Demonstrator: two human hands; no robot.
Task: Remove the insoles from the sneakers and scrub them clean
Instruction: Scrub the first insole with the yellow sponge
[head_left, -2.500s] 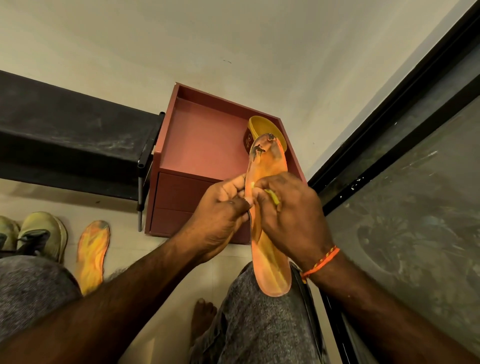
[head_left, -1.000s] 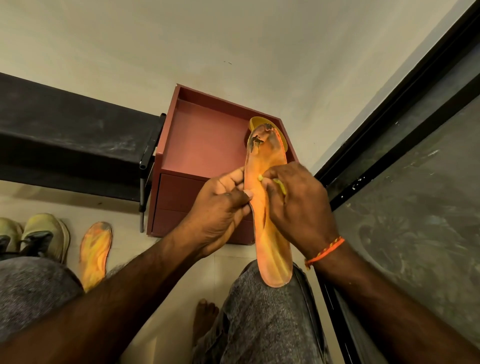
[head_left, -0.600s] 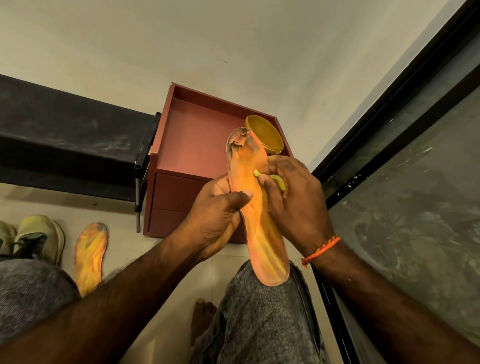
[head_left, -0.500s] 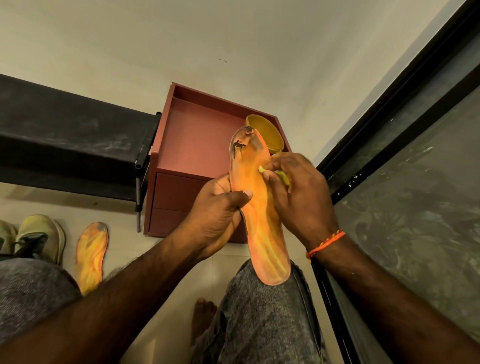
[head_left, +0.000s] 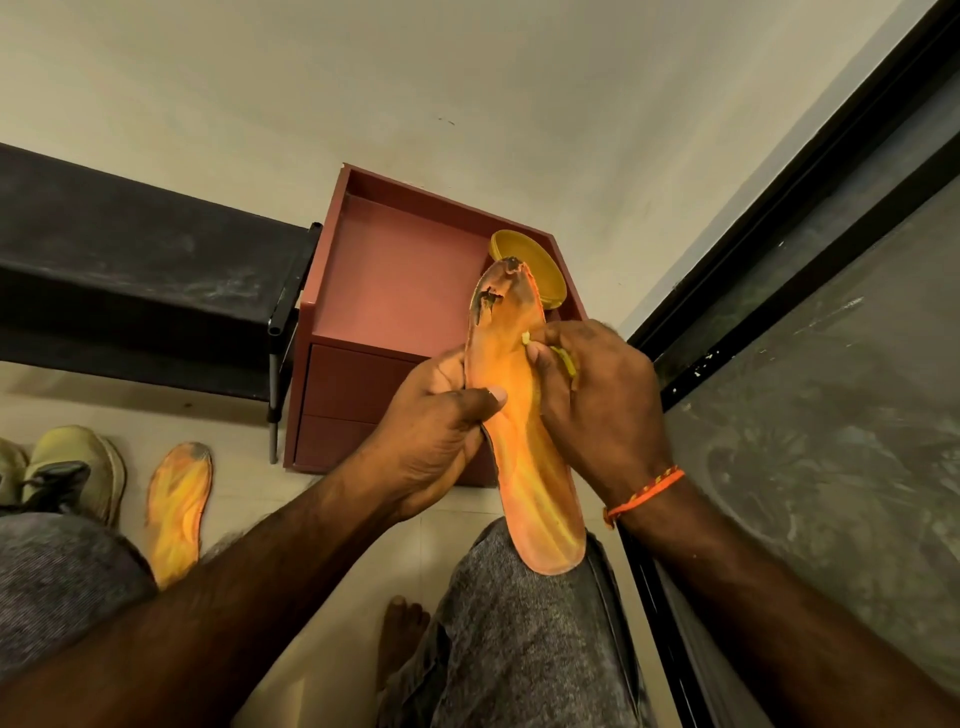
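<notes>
Knees in grey trousers (head_left: 519, 639) lie nearest, the orange insole (head_left: 524, 441) standing with its heel on the right one. Left hand (head_left: 436, 431) grips its left edge, thumb across the face; right hand (head_left: 597, 400) pinches a small yellow-green scrubber (head_left: 563, 358) against it. Second insole (head_left: 176, 509) lies on the floor beside sneakers (head_left: 72, 473). Beyond, a red cabinet (head_left: 395, 275) carries a yellow bowl (head_left: 535, 270), half hidden by the insole's worn toe.

The held insole (head_left: 524, 441) is orange streaked yellow, its toe stained black. The floor insole (head_left: 176, 512) matches. Olive sneakers (head_left: 78, 467), a yellow bowl (head_left: 535, 270), a reddish-brown cabinet (head_left: 395, 280), an orange wristband (head_left: 644, 493), speckled grey trousers (head_left: 524, 649).
</notes>
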